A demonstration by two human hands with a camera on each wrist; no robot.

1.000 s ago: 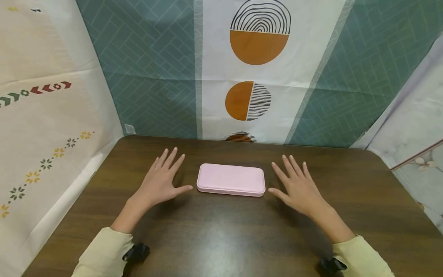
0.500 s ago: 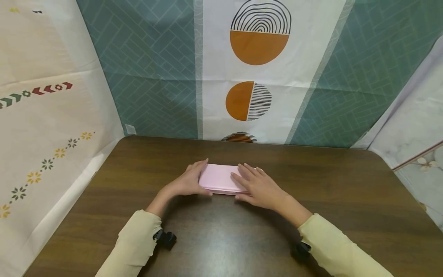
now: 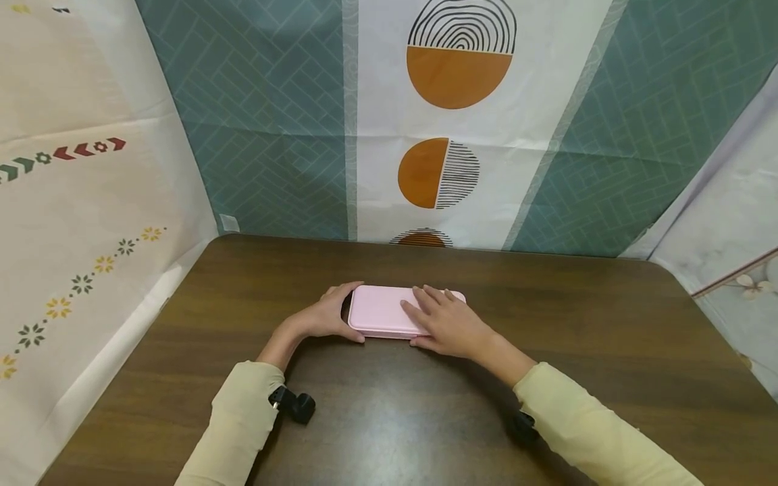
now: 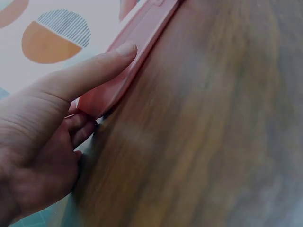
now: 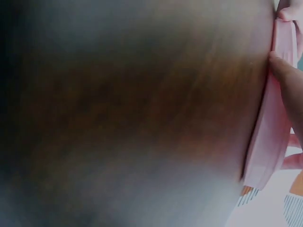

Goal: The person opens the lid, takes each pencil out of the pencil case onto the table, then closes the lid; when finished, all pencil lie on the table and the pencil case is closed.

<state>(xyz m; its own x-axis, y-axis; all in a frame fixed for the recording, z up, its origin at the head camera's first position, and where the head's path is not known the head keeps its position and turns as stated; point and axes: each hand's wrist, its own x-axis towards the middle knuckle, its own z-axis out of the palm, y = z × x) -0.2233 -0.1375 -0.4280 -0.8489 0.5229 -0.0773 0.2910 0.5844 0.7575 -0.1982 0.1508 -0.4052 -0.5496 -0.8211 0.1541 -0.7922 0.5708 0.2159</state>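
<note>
A flat pink case [image 3: 381, 308] with rounded corners lies closed on the brown table. My left hand [image 3: 322, 317] grips its left end, thumb along the front side and fingers at the back corner. In the left wrist view the thumb [image 4: 102, 68] presses the front side of the case [image 4: 147, 29], with other fingers below the end. My right hand [image 3: 454, 327] holds the right part, fingers across the lid and thumb at the front edge. The right wrist view shows that thumb [image 5: 287, 82] on the front side of the case [image 5: 268, 135].
The brown wooden table [image 3: 389, 418] spreads around the case. A patterned green and white cloth [image 3: 273, 135] hangs behind its back edge. Pale printed cloths hang at the left [image 3: 79, 223] and right. A black wrist camera [image 3: 298, 405] is strapped at the left sleeve.
Both hands have come inward from beside the case, fingers spread, to take hold of its two ends. Over the last half second they have barely moved; the case lies in nearly the same place.
</note>
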